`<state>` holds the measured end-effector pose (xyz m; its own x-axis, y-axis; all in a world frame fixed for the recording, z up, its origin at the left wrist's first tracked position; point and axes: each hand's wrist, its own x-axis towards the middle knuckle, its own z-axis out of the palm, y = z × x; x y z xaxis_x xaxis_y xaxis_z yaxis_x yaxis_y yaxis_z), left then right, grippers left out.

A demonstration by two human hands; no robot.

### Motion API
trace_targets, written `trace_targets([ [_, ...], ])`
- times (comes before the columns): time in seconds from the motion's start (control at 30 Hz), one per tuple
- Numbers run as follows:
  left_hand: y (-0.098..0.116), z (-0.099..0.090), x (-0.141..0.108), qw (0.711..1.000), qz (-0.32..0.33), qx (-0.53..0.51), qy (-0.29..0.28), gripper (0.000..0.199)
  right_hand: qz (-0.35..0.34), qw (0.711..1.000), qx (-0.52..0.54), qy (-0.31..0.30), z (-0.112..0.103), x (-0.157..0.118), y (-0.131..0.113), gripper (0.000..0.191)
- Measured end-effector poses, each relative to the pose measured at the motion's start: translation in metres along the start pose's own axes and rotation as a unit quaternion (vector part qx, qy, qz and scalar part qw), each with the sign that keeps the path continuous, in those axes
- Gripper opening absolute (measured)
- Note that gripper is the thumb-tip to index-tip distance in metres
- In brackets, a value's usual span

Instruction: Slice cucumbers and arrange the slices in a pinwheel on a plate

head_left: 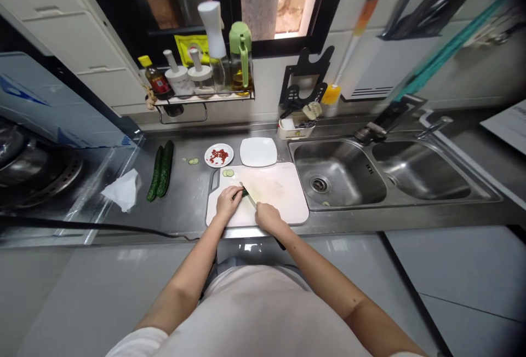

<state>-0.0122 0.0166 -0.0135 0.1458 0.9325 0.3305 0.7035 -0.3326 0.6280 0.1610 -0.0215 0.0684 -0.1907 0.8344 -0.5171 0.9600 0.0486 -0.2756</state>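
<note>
My left hand (228,202) is closed on a piece of cucumber (245,193) that lies on the white cutting board (283,203); the fingers cover most of it. In my right hand (267,217) is a knife (249,195), its blade slanting up and left against the cucumber's right end. Cut cucumber slices (228,173) lie near the board's top left corner. Behind the board stand a small plate (208,161) of chopped red pieces and a white square plate (258,151) with nothing on it.
Two whole cucumbers (165,171) and a crumpled white tissue (124,190) lie to the left. A double steel sink (349,182) adjoins the board's right side. Above the counter, a rack (205,98) holds bottles and jars. A dark cord (123,226) runs along the front edge.
</note>
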Motion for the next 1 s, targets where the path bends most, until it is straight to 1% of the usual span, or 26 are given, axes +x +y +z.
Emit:
trace_targets([
  [0.2,0.001,0.000,0.001,1.000,-0.002,-0.010,0.004,0.020,0.002,1.000,0.012,0.000,-0.007,0.006,-0.004,0.031],
  [0.5,0.001,-0.001,0.002,0.999,-0.019,-0.027,-0.003,0.021,0.000,1.000,0.011,0.015,-0.003,0.003,-0.004,0.031],
  [0.67,0.002,-0.002,0.001,0.999,-0.016,-0.032,-0.003,0.021,0.000,1.000,0.011,0.021,0.002,-0.005,0.004,0.032],
  [0.83,0.004,-0.002,0.000,0.999,-0.016,-0.029,0.000,0.021,0.004,1.000,0.008,0.014,0.008,-0.014,0.015,0.032],
  [1.0,0.006,-0.002,0.000,0.999,-0.023,-0.035,0.001,0.021,0.003,1.000,0.010,0.018,0.012,-0.017,0.019,0.032],
])
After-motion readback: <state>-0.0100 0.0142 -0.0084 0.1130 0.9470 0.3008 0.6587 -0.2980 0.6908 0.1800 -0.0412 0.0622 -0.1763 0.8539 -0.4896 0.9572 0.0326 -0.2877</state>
